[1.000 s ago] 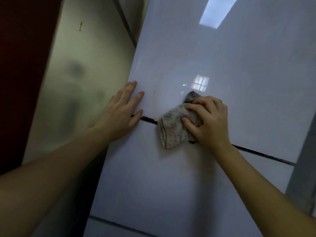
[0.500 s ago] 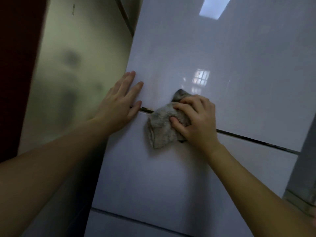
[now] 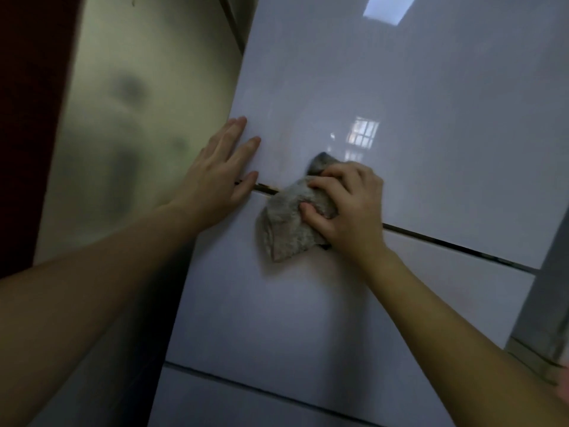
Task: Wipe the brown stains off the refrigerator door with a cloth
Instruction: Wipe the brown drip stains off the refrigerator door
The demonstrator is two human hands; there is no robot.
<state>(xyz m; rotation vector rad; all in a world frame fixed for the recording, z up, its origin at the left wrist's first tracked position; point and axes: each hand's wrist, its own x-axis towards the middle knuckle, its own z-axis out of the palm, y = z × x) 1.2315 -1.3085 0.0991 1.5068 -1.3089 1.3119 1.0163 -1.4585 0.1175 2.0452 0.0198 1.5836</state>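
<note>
Glossy refrigerator door [image 3: 415,87] mirrors window [image 3: 363,135]; cloth [image 3: 286,229] on seam [image 3: 446,242]; frosted panel [image 3: 138,118], perhaps glass.

Mid-frame, your crumpled grey fuzzy cloth [image 3: 284,234] and right hand [image 3: 349,208] hide part of the dark door seam [image 3: 455,246].

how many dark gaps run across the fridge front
2. The upper gap runs across the middle, passing behind the cloth that the right hand grips. The lower gap crosses near the bottom of the view. Others may lie outside the frame.
</note>
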